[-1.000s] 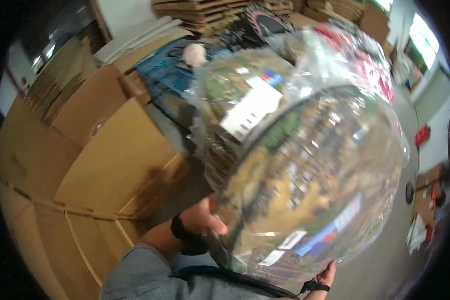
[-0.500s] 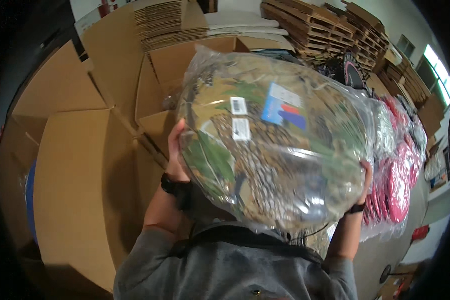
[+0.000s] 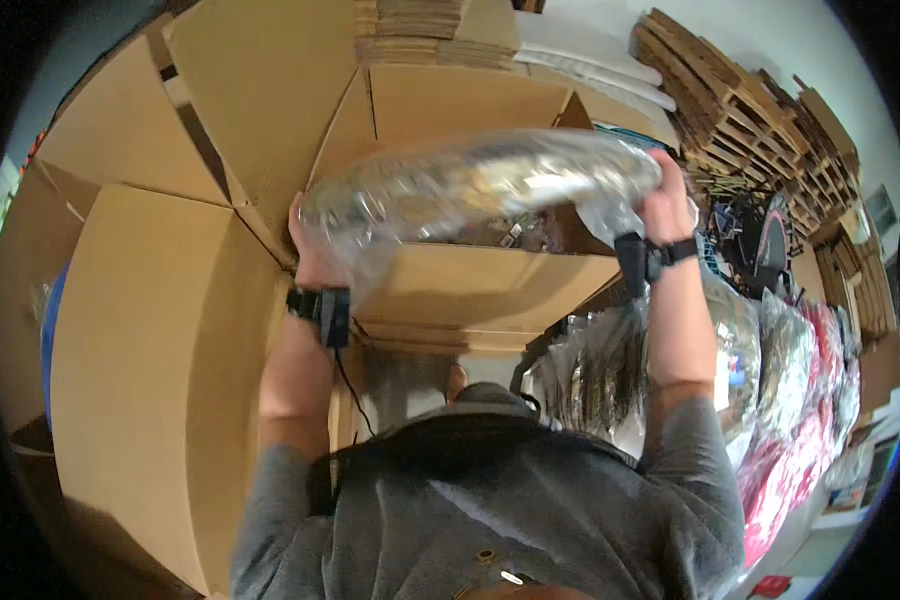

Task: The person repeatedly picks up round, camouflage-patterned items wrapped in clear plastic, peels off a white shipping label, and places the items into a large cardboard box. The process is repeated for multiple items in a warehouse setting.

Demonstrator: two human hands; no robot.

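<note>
Between my two hands I hold a large camouflage-patterned item in clear plastic wrap [image 3: 480,185], seen nearly edge-on and slightly blurred. My left hand [image 3: 315,255] grips its left end, and my right hand [image 3: 667,205] grips the right end. It is held over the opening of a cardboard box [image 3: 490,285]. Behind the item, part of the box's inside shows, with some plastic-wrapped contents [image 3: 515,232] that I cannot make out further. Loose plastic hangs below both ends of the wrap.
A second open cardboard box [image 3: 120,350] stands at the left with tall flaps. Several plastic-wrapped camouflage items [image 3: 600,370] stand in a row at the right, beside pink wrapped items [image 3: 790,480]. Wooden pallets [image 3: 740,110] and flattened cardboard [image 3: 410,30] are stacked at the back.
The wrapped item has tipped from showing its broad face to nearly edge-on and moved forward over the box. My hands moved with it. The view has shifted, bringing the box nearer the middle.
</note>
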